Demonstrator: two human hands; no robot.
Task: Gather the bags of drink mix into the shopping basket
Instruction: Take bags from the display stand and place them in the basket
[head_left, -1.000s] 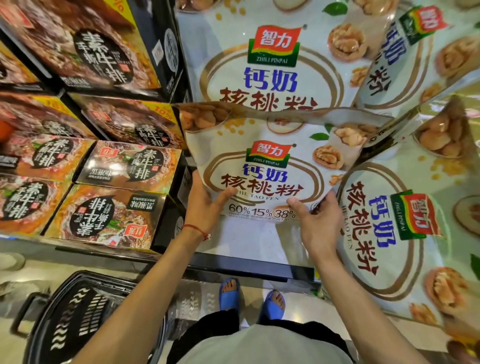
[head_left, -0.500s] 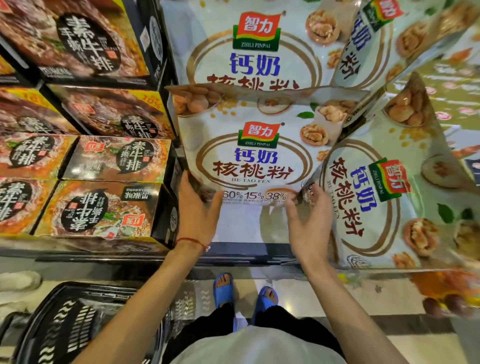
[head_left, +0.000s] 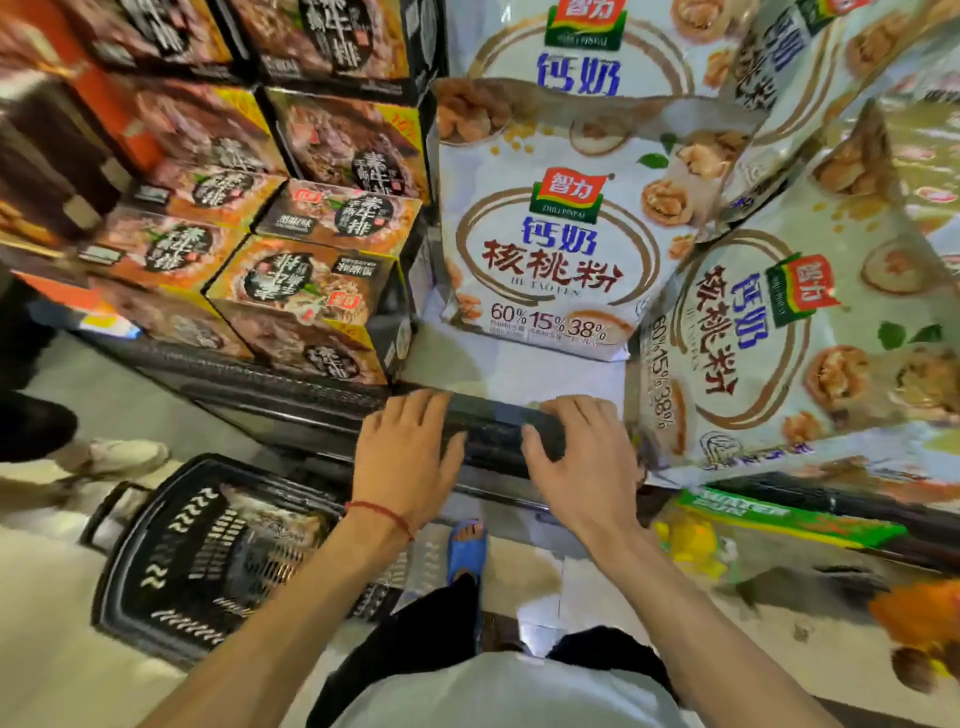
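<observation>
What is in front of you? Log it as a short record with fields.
left hand: open, at the shelf edge, holding nothing
right hand: open, beside it at the same edge, holding nothing
front bag: upright, beyond the shelf edge, untouched
shopping basket: on the floor, lower left; no bag seen inside
boxes: stacked left of the front bag

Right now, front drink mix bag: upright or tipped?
Upright: the front bag stands on the shelf, label level. Left hand and right hand are off it.
</observation>
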